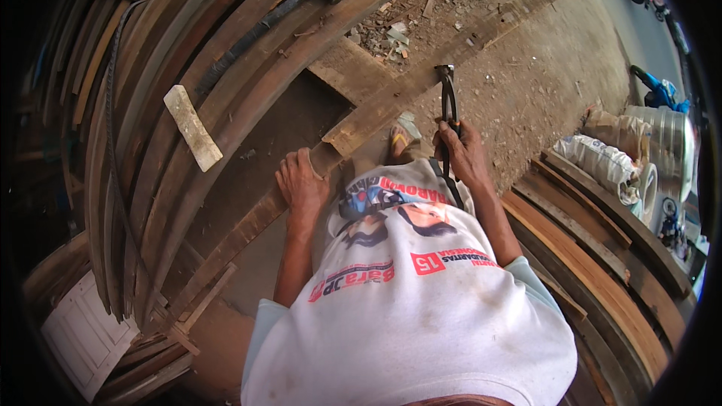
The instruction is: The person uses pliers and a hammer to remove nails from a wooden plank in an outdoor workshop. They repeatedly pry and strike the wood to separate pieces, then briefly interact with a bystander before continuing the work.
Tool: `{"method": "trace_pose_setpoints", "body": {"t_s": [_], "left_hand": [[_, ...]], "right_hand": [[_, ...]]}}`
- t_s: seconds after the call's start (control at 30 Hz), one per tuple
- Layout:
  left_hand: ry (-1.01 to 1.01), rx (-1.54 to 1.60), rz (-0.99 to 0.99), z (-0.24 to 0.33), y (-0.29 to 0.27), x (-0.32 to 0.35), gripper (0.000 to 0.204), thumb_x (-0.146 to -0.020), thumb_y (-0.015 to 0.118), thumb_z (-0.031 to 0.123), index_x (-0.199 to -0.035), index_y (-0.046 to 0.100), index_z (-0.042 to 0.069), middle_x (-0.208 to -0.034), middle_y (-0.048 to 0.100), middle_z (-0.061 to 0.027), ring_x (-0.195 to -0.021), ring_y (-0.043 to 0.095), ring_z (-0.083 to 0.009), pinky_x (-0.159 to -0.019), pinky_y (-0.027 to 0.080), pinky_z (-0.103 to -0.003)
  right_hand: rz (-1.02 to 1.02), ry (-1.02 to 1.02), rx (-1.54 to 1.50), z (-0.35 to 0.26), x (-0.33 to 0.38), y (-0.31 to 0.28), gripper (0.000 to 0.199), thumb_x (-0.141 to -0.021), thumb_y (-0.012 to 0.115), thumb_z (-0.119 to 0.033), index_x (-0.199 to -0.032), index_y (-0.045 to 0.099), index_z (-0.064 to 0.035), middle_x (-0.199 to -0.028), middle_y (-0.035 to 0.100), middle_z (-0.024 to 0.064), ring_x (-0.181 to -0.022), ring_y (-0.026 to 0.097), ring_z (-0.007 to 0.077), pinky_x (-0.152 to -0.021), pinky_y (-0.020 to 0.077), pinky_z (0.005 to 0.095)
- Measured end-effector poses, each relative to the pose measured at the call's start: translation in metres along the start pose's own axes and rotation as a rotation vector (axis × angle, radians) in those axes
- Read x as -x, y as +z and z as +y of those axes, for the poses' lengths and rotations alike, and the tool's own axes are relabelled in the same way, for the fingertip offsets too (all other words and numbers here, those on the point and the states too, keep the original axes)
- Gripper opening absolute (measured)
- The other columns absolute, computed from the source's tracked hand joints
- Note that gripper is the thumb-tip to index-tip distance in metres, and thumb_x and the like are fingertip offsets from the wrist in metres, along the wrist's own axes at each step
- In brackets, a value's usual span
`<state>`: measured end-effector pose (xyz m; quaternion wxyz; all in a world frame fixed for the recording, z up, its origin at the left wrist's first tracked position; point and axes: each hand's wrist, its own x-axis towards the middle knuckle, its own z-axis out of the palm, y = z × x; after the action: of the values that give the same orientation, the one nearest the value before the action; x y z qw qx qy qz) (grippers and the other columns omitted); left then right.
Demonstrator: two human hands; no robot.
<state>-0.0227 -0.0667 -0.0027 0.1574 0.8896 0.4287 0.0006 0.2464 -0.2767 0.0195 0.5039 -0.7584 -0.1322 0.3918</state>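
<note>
A pair of pincers (449,94) with long dark handles is in my right hand (464,152). The fingers close round the handles, and the metal jaws touch or hang just over the upper face of a long weathered wooden plank (410,94). That plank slants from in front of my body up to the far right. My left hand (302,180) is laid over the near stretch of wood (244,225), its fingers bent over the edge, beside the plank's near end. On the stacked boards at the left lies a claw hammer (263,26) with a dark wrapped handle.
Long boards (248,105) are piled at the left, with a pale wood offcut (192,128) on them. More planks (594,256) lie at the right, near white sacks (602,162) and a clear plastic container (662,143). Debris (395,34) litters the dirt ground. A white panel (89,331) stands lower left.
</note>
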Motion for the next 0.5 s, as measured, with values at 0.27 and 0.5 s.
{"method": "trace_pose_setpoints", "body": {"t_s": [0.27,0.5], "left_hand": [[0.037,0.242,-0.371,-0.022,-0.034,-0.036,0.068,-0.077,0.084,0.02,-0.135,0.055,0.0,-0.117,0.069,-0.025,-0.112,0.067,-0.0425,-0.094,0.052,-0.049],[-0.1,0.601,-0.886,-0.052,-0.046,-0.093,0.068,-0.077,0.085,0.029,-0.132,0.066,-0.006,-0.111,0.073,-0.0092,-0.098,0.066,-0.0166,-0.09,0.052,-0.032]], "right_hand": [[0.032,-0.014,-0.286,-0.013,0.015,0.013,0.041,-0.107,0.062,-0.036,-0.123,0.062,0.0011,-0.085,0.066,0.0049,-0.068,0.063,0.013,-0.06,0.051,0.0281],[0.083,0.092,-0.377,-0.001,0.014,0.015,0.04,-0.107,0.062,-0.033,-0.122,0.062,0.0041,-0.085,0.067,0.0066,-0.066,0.064,0.0136,-0.06,0.0517,0.0277]]}}
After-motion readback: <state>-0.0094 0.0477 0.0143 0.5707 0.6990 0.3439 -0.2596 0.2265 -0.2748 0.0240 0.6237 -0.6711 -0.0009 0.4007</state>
